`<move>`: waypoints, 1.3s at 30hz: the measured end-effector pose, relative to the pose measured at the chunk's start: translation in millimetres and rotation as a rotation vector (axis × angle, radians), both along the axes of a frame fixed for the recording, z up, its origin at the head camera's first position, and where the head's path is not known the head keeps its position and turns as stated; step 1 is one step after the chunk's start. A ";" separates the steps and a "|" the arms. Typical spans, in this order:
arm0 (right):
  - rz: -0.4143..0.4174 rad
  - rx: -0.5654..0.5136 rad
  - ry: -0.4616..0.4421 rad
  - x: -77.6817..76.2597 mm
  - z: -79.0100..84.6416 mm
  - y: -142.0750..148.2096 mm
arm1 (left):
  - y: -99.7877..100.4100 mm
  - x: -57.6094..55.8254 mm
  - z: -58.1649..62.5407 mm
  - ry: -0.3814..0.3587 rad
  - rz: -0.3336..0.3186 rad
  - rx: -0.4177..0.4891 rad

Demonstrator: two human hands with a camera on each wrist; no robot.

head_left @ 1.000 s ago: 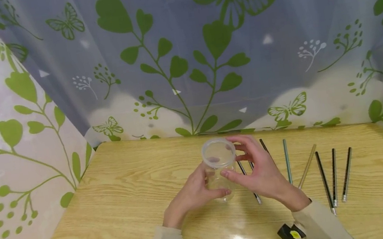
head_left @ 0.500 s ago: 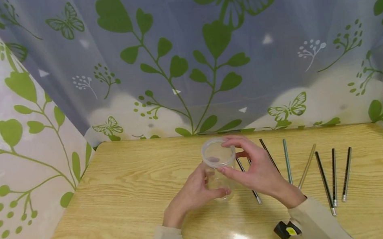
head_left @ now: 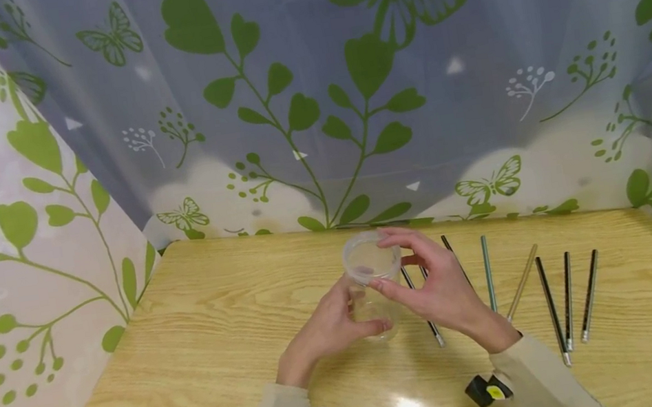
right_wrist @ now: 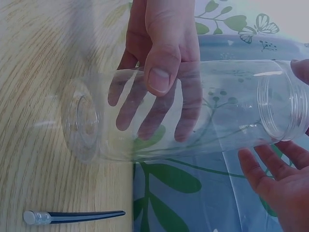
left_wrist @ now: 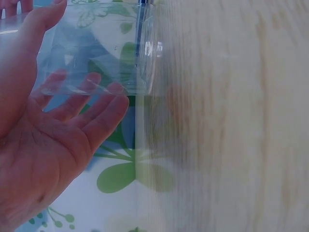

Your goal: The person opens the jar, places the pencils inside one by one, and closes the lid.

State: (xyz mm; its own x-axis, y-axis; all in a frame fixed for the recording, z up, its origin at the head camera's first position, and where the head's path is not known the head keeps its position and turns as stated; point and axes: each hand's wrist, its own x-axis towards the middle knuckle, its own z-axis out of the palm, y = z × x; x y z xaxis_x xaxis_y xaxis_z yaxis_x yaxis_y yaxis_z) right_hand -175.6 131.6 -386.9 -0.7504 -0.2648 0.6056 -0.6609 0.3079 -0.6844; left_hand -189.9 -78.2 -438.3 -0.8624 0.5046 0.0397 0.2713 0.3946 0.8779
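Observation:
A clear plastic jar (head_left: 372, 308) stands upright in front of me, with a pale translucent ring around its top. My left hand (head_left: 330, 321) holds the jar's body from the left, thumb across the front and fingers behind, as they show through the plastic in the right wrist view. At the top, my right hand (head_left: 437, 285) grips the rim (head_left: 351, 273), its thumb on the near side and the index finger reaching over the far edge. Threads show near the jar's mouth in the right wrist view. Nothing shows inside the jar.
Several black pencils lie right of the jar, among them one black pencil (head_left: 590, 295) at the far right. A green pencil (head_left: 488, 271) and a tan pencil (head_left: 523, 280) lie between. The wooden table (head_left: 194, 333) meets a patterned curtain (head_left: 311, 94) at the back.
My right hand's thumb has moved up from the jar's side to its rim, and the index finger has come further over the top. My left hand keeps its hold.

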 end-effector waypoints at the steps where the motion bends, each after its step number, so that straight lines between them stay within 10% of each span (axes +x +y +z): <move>1: -0.002 0.001 0.002 0.1 0.1 0.2 | 0.0 0.0 0.2 -0.002 0.004 -0.004; 39: -0.004 -0.087 0.058 -3.2 4.5 -2.4 | -7.9 -2.4 0.3 -0.043 0.111 -0.008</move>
